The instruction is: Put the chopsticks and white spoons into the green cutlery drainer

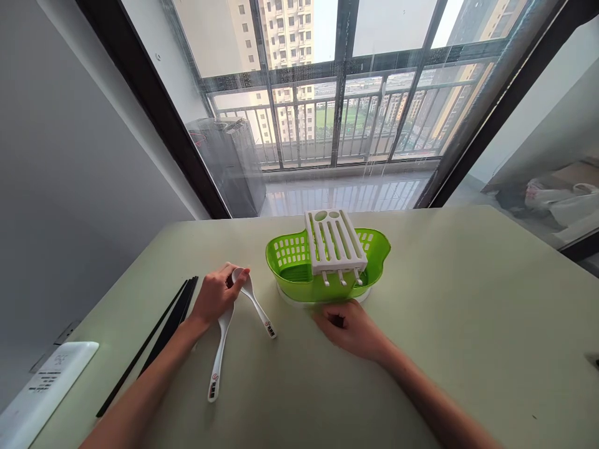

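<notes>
My left hand rests on the pale green table, its fingers closed over the bowls of two white spoons. One spoon points its handle right; the other spoon points its handle toward me. My right hand lies loosely curled on the table just in front of a green slotted cutlery basket, holding nothing that I can see. A white slotted divider sits across the basket's middle.
Several black chopsticks lie left of my left hand. A white device sits at the table's near-left corner. A large window with a balcony railing is beyond the table's far edge. Bags lie on the floor at right.
</notes>
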Demonstrator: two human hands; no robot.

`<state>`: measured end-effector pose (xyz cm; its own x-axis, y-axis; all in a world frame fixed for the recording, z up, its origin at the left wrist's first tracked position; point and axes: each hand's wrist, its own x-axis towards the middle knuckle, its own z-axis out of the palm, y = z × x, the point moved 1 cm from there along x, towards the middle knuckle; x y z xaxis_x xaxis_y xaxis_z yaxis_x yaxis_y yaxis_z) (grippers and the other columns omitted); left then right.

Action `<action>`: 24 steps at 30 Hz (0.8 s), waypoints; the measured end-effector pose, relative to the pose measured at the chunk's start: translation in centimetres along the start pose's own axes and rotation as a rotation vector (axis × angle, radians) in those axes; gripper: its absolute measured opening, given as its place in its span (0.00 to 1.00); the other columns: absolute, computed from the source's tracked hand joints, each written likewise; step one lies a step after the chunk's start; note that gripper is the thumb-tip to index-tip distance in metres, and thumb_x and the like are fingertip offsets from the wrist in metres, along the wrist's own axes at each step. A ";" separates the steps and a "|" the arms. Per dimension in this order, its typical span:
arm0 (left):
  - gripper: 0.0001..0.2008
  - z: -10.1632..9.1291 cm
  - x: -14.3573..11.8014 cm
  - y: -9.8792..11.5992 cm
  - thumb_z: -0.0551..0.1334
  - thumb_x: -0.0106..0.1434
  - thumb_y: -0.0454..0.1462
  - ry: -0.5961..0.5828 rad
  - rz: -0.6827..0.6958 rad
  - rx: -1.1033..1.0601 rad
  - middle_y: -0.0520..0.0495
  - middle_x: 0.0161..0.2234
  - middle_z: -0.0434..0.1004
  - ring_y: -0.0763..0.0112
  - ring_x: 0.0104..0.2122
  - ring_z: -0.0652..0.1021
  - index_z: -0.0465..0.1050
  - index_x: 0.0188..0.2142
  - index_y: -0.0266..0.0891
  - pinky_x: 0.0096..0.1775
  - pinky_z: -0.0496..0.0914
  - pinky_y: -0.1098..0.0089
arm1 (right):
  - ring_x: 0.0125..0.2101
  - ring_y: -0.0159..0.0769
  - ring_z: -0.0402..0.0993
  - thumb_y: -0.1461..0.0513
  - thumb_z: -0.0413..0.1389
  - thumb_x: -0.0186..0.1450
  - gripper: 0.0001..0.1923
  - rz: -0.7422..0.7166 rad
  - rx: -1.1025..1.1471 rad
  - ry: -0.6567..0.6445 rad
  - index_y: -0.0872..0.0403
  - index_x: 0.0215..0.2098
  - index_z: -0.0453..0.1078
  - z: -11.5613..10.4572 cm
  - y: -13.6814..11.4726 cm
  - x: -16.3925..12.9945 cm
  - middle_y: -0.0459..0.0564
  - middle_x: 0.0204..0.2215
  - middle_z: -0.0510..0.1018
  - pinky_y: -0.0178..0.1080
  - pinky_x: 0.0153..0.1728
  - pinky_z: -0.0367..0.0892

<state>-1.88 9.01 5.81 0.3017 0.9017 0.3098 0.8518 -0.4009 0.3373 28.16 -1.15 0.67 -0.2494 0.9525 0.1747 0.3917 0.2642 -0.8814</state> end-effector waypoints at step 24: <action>0.12 -1.3 1.5 4.4 0.58 0.73 0.46 0.365 0.182 0.105 0.44 0.40 0.72 0.63 0.38 0.76 0.74 0.43 0.40 0.43 0.71 0.63 | 0.23 0.28 0.44 0.56 0.53 0.70 0.25 -0.011 0.005 0.007 0.52 0.22 0.44 0.0 0.0 0.0 0.39 0.20 0.47 0.37 0.23 0.42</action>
<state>1.71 8.39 8.92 0.2954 0.6935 0.6571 0.8433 -0.5125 0.1618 28.12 -1.12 0.65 -0.2471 0.9507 0.1871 0.3844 0.2734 -0.8818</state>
